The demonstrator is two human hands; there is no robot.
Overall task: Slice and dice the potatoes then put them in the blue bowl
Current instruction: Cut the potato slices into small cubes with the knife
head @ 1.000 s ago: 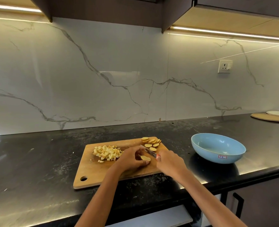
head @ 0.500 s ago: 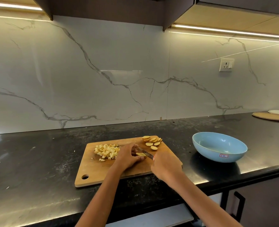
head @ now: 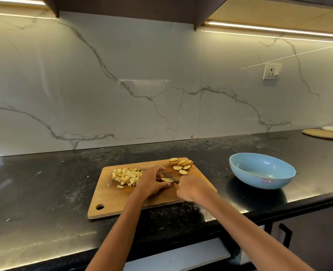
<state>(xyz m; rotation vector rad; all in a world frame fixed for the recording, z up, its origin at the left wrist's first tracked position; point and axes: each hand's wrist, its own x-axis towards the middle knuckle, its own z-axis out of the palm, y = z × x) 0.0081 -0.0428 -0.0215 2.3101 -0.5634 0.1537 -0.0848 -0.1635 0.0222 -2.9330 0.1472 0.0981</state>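
My left hand [head: 152, 180] pins the slice [head: 167, 180], right hand [head: 193, 187] grips the knife [head: 171, 177]; I'd tuck fingertips back.

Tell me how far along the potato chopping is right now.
Partly done. A pile of diced potato already sits on the cutting board. In hand: the left hand steadies a slice while the right hand works the knife on it. Left: the round slices at the board's far corner need dicing, and the blue bowl looks empty.
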